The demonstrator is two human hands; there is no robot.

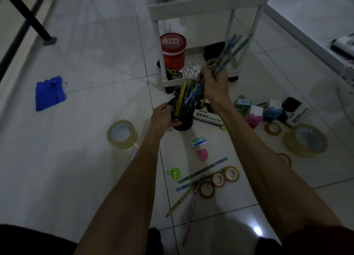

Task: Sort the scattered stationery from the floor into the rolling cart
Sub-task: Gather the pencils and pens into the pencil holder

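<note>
1. Your left hand (164, 114) grips the rim of the black cup (183, 123), which stands on the floor just in front of the cart's (210, 4) bottom shelf; that hold likely keeps the light cup from tipping while it is filled.
2. Your right hand (214, 82) is clenched round a bundle of pencils (231, 50), held tilted above the cup with the upper ends fanning toward the cart; the slant looks meant to feed the lower ends into the mouth; whether they have reached it, you cannot tell.
3. Other pencils (182, 99) already stand in the cup, leaning; all are slim and patterned in blue and yellow, so expect them to slide and splay if you loosen the bundle early.
4. More loose pencils (203, 169) lie crossed on the floor nearer you, touching three small tape rolls (218, 179); a stamp pad box (207, 115) lies just beside the cup.
5. Big tape rolls sit well apart, one left (122, 134), one right (306, 140); much is unsorted, so the job looks early.
</note>
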